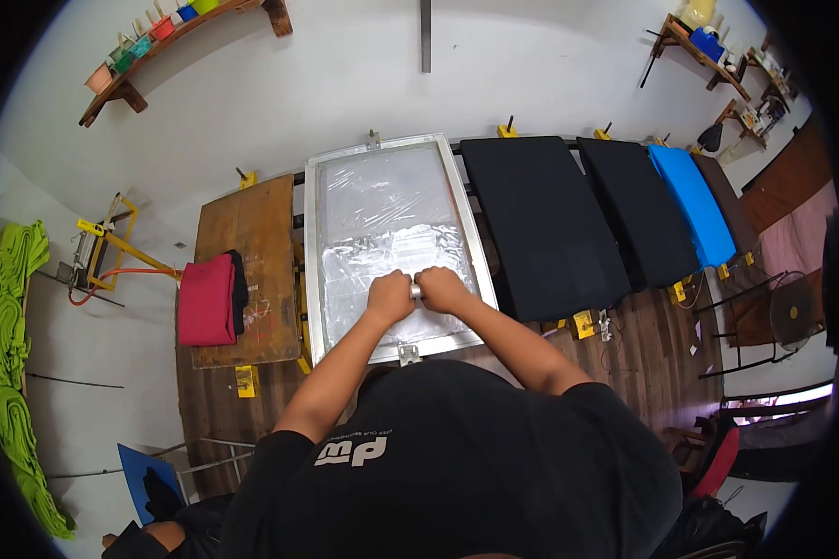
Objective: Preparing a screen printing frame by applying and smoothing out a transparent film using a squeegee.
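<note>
My left hand point(391, 296) and my right hand point(443, 290) are closed side by side over the lower half of a silver-framed printing screen point(463, 244). Between the fists shows a small rounded grey piece point(416, 292), gripped by both; the fingers hide the rest, so its kind cannot be told. Wrinkled clear plastic film point(382, 200) covers the screen's surface and catches the light. The frame is held by metal clamps at its far end and at its near end point(408, 354).
Left of the screen is a brown board point(261, 252) with folded red cloth point(207, 300). Black-covered boards point(543, 219) and a blue one point(694, 207) line the right. Green cloth bundles point(11, 335) hang at far left. Another person's arm point(166, 534) shows lower left.
</note>
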`<control>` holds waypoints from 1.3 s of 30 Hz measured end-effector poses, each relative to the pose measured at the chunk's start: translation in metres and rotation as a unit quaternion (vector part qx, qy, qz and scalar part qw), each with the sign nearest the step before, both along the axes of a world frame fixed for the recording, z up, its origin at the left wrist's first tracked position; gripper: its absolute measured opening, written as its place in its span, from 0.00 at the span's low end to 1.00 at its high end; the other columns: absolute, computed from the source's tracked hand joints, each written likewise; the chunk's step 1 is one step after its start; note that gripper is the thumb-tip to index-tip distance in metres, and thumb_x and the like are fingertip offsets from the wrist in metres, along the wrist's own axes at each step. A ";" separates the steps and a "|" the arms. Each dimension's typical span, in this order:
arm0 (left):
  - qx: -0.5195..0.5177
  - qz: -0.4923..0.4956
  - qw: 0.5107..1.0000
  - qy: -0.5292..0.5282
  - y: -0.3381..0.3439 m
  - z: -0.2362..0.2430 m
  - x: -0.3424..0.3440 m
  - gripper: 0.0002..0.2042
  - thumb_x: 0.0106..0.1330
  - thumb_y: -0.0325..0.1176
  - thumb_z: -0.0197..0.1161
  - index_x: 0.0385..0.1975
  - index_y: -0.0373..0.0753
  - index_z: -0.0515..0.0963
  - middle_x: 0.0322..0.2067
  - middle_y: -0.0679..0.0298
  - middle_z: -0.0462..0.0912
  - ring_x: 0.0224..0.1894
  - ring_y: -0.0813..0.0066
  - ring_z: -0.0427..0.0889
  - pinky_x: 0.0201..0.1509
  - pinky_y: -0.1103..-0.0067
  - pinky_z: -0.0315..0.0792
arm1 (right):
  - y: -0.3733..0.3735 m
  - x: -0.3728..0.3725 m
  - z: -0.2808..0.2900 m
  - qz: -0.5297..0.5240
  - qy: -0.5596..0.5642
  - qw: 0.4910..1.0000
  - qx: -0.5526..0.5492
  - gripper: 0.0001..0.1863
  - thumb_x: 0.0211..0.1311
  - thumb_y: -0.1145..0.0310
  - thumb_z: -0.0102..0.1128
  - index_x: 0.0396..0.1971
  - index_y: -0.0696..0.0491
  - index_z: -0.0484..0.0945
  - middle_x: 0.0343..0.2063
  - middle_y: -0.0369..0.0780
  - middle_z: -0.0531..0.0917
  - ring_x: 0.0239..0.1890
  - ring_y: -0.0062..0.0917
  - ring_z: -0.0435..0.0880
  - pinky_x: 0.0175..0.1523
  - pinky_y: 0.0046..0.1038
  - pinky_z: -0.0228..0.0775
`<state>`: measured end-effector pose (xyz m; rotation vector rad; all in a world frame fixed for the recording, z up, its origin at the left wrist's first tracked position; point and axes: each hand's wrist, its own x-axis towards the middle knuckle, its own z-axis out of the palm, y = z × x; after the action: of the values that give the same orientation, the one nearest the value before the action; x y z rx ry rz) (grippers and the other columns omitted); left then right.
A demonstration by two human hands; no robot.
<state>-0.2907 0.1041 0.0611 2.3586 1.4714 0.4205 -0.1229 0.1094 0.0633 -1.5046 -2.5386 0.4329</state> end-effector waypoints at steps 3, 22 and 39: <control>0.003 0.022 1.000 -0.013 -0.027 -0.023 -0.001 0.09 0.48 0.28 0.65 0.30 0.36 0.81 0.34 0.50 0.82 0.36 0.48 0.83 0.42 0.59 0.79 | -0.029 -0.003 -0.030 0.018 0.038 0.998 0.041 0.07 0.49 0.75 0.56 0.29 0.58 0.81 0.29 0.49 0.84 0.33 0.46 0.85 0.40 0.44 0.78; -0.112 -0.006 0.989 0.094 0.011 0.005 0.008 0.11 0.49 0.33 0.66 0.30 0.35 0.85 0.35 0.47 0.87 0.40 0.50 0.88 0.45 0.62 0.82 | 0.010 0.011 -0.006 0.053 -0.018 0.998 -0.024 0.10 0.39 0.71 0.65 0.26 0.54 0.84 0.25 0.50 0.85 0.33 0.47 0.86 0.40 0.44 0.79; -0.020 0.015 1.000 -0.012 0.014 -0.006 0.000 0.12 0.49 0.30 0.63 0.34 0.39 0.84 0.35 0.51 0.84 0.39 0.50 0.84 0.45 0.61 0.78 | 0.014 0.001 0.000 0.033 -0.041 0.998 0.027 0.09 0.45 0.73 0.63 0.29 0.55 0.84 0.28 0.48 0.85 0.32 0.44 0.86 0.39 0.42 0.80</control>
<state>-0.2908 0.1181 0.0547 2.2950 1.4922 0.4217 -0.1219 0.1239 0.0628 -1.4514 -2.6465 0.3150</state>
